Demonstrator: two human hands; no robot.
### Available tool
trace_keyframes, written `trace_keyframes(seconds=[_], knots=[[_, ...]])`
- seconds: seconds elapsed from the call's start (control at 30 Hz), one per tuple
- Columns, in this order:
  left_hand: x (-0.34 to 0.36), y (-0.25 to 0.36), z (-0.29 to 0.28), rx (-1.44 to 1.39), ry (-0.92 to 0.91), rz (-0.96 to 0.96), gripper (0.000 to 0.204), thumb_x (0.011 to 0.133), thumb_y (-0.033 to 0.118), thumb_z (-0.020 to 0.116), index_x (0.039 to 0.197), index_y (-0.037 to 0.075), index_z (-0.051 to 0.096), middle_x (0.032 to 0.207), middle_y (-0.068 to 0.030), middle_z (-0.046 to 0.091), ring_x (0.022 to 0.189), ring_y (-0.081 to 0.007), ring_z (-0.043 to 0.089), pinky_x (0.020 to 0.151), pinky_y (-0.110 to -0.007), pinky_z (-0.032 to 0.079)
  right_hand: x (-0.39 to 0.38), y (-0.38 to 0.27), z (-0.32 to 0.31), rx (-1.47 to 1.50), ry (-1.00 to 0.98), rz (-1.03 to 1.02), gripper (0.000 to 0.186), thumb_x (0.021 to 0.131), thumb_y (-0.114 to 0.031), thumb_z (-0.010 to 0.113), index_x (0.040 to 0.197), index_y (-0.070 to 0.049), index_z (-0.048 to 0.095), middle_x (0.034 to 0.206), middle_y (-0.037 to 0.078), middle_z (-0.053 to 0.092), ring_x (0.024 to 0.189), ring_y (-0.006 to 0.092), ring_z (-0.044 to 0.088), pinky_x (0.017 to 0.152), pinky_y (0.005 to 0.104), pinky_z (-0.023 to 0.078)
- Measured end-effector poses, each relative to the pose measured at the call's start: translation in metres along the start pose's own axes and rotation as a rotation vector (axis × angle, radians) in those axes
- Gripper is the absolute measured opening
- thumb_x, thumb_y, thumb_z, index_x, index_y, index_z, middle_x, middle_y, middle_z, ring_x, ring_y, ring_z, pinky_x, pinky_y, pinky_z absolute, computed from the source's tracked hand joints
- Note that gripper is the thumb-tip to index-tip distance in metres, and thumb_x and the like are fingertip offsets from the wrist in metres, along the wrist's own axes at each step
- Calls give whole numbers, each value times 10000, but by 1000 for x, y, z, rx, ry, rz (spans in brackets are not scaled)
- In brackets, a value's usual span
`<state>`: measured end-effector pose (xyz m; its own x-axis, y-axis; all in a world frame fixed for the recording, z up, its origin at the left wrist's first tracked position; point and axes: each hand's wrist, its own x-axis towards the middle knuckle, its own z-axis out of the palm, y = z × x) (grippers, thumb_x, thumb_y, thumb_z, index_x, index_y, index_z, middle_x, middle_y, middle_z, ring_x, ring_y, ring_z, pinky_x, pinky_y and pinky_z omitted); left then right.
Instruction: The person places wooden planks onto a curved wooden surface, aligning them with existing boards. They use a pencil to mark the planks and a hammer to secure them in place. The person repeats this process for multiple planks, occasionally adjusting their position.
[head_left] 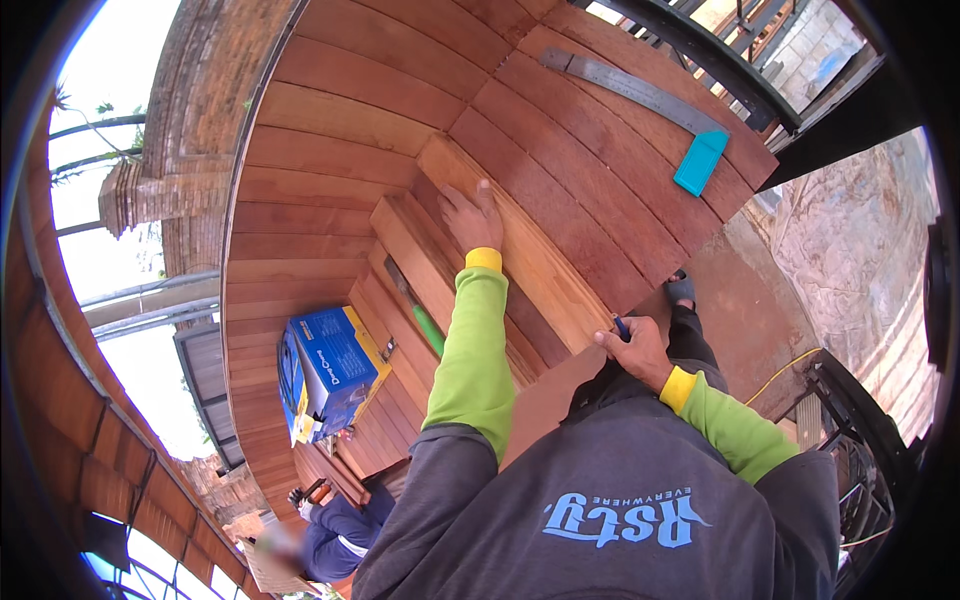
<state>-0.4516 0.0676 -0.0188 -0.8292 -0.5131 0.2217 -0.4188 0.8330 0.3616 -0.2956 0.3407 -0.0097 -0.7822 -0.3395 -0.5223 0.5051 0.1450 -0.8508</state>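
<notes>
running lengthwise upper-left to lower-right, the plank (545, 265) bears a spread left grip (473, 217) — right grip (643, 353) pinching a pen (622, 327)

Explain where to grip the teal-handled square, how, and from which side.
Probably by its teal handle, the short block, pinched across its long edges from above. Come from the near side, with the right hand once its blue pencil-like tool is set down: the square lies flat on the planks, handle nearer that hand, thin blade pointing away.
</notes>
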Motion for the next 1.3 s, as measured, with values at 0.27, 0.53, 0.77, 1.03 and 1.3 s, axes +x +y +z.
trace_keyframes(seconds=[0.27,0.53,0.77,1.03,1.3], knots=[[54,-3,3,-101,-88,-41,806,858,442,543,1413,-54,234,1429,-372,189,1346,-463,214,1108,-426,236,-4,-19,-6,56,-57,128,309,803,-204,685,627,24,572,538,31,520,513,88,457,479,290,378],[73,-6,5,-115,-30,70,817,759,328,671,1371,-74,309,1400,-336,284,1301,-445,302,1088,-416,268,-3,-42,-9,95,-106,307,282,822,-184,666,640,19,591,556,29,556,514,78,478,477,272,382],[75,-14,7,-99,4,103,747,746,291,679,1328,-65,374,1349,-325,352,1249,-438,362,1054,-425,301,-2,-47,-12,171,-162,390,271,836,-190,658,681,26,609,564,24,564,515,71,485,478,257,383],[76,-11,7,-157,21,112,712,738,266,671,1307,-62,396,1313,-323,387,1202,-442,399,1023,-425,331,-4,-46,-9,232,-144,362,270,883,-188,609,746,44,639,592,38,585,535,83,515,502,247,404],[81,-11,5,-152,-71,93,752,734,328,661,1333,-36,387,1328,-327,327,1201,-470,387,1011,-434,364,-7,-45,-6,173,-124,282,294,911,-219,583,766,31,635,586,29,575,548,74,505,509,249,402]])
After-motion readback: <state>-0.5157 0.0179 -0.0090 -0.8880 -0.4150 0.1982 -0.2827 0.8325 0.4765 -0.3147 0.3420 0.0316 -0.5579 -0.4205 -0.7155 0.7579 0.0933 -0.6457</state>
